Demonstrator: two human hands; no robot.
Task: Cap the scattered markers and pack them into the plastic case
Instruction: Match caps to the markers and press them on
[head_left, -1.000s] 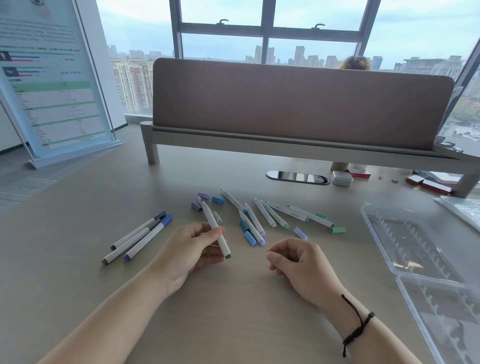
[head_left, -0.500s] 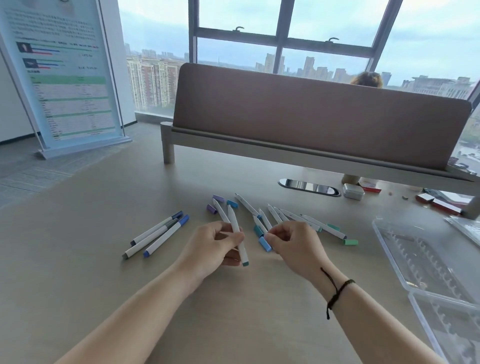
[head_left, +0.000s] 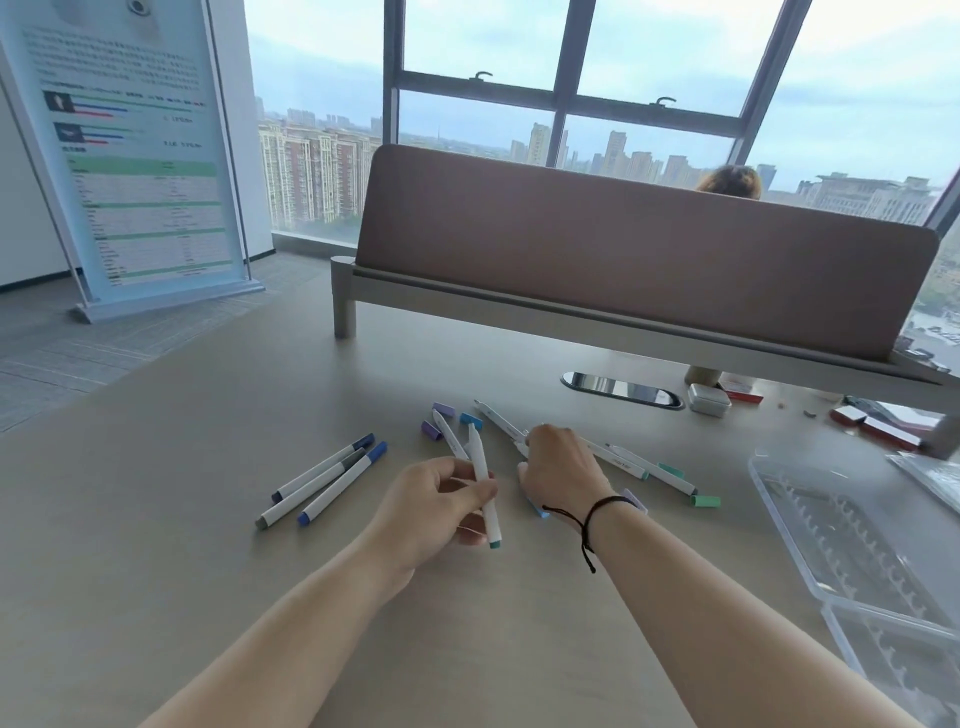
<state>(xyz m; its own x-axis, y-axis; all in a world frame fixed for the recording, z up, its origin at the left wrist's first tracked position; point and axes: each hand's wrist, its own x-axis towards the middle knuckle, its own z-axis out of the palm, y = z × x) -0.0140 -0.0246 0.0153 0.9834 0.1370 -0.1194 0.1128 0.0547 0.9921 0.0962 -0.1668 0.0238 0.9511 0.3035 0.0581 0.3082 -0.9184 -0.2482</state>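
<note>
We pinch an uncapped marker (head_left: 483, 486) upright in our left hand (head_left: 434, 512), tip clear of the desk (head_left: 156, 519), while our right hand (head_left: 558, 467) curls down over the loose pile just beside it, likely hunting a matching cap, with the open case (head_left: 852, 551) waiting well off to its right.

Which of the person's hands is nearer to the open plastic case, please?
Right. The right hand reaches into the marker pile, closer to the plastic case; the left hand, holding a marker, sits farther away.
</note>
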